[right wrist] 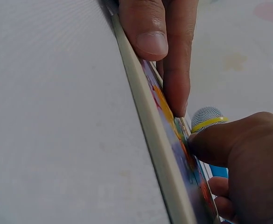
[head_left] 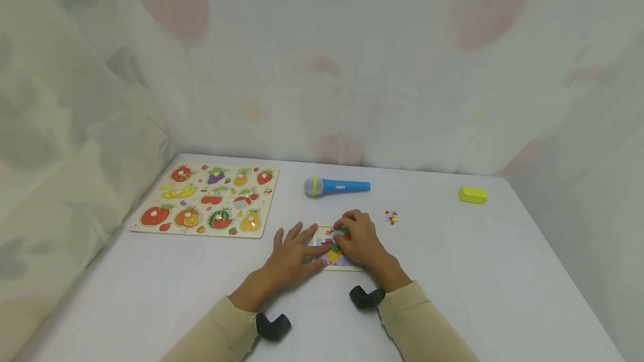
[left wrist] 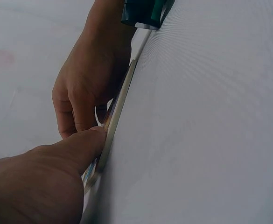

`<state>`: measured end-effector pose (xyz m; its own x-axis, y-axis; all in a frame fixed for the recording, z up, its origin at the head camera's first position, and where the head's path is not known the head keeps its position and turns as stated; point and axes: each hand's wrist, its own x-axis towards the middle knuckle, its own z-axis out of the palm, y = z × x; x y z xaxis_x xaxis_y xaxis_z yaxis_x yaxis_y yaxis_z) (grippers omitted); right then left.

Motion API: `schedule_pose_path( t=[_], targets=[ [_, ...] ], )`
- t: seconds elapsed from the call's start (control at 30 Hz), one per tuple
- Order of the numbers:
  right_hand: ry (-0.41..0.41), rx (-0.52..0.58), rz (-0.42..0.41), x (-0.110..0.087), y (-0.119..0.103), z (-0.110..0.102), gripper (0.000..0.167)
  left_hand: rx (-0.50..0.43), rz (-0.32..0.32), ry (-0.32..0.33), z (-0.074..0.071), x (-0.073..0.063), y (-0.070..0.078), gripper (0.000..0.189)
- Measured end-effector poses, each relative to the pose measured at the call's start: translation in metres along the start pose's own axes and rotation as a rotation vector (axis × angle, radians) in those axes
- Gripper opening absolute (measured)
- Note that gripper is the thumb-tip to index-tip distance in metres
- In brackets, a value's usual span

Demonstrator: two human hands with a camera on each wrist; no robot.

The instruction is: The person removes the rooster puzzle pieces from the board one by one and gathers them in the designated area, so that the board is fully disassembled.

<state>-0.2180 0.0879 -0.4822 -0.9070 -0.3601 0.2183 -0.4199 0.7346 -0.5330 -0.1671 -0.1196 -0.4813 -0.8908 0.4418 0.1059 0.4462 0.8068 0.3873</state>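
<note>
A small jigsaw puzzle (head_left: 338, 260) in a pale wooden frame lies on the white table between both hands. The left hand (head_left: 289, 258) has its fingers spread, with forefinger and thumb reaching over the frame's left side. Its forefinger (right wrist: 177, 93) touches the colourful picture in the right wrist view. From the right, the right hand (head_left: 363, 243) bends over the puzzle, its thumb (right wrist: 211, 144) on the picture and its curled fingers at the far edge. Those fingertips are partly hidden behind the frame. A loose jigsaw piece (head_left: 392, 217) lies to the right of the frame.
Behind the puzzle lies a blue toy microphone (head_left: 344, 186) with a yellow ring. A wooden fruit peg board (head_left: 201, 228) is at the left, and a yellow block (head_left: 473, 195) at the far right. Printed cloth (head_left: 322, 99) hangs behind the table (head_left: 478, 272).
</note>
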Motion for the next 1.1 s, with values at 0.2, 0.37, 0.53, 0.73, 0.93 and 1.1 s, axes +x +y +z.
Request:
schedule_pose_path(
  t=[0.2, 0.37, 0.53, 0.73, 0.93, 1.1],
  targets=[
    [-0.011, -0.019, -0.015, 0.0009, -0.0005, -0.0016, 0.017, 0.002, 0.003, 0.001, 0.0004, 0.0007, -0.0002, 0.040],
    [-0.016, -0.025, -0.028, 0.0026, -0.0006, -0.0022, 0.016, 0.004, 0.003, 0.005, -0.0006, 0.0010, 0.0003, 0.040],
    [-0.012, -0.027, -0.032, 0.0032, -0.0004, -0.0016, 0.017, 0.005, -0.002, -0.001, -0.0007, 0.0011, 0.0005, 0.039],
    [0.011, -0.029, -0.049, 0.0026, -0.0008, -0.0019, 0.020, 0.010, 0.001, 0.002, 0.0002, 0.0009, -0.0001, 0.039],
    [0.015, -0.032, -0.078, 0.0014, 0.0001, -0.0014, 0.023, 0.004, 0.007, 0.013, 0.0008, 0.0006, -0.0003, 0.038],
    [0.006, -0.027, -0.105, 0.0000, 0.0036, -0.0010, 0.028, 0.006, 0.006, 0.013, 0.0010, 0.0006, -0.0003, 0.038]
  ],
)
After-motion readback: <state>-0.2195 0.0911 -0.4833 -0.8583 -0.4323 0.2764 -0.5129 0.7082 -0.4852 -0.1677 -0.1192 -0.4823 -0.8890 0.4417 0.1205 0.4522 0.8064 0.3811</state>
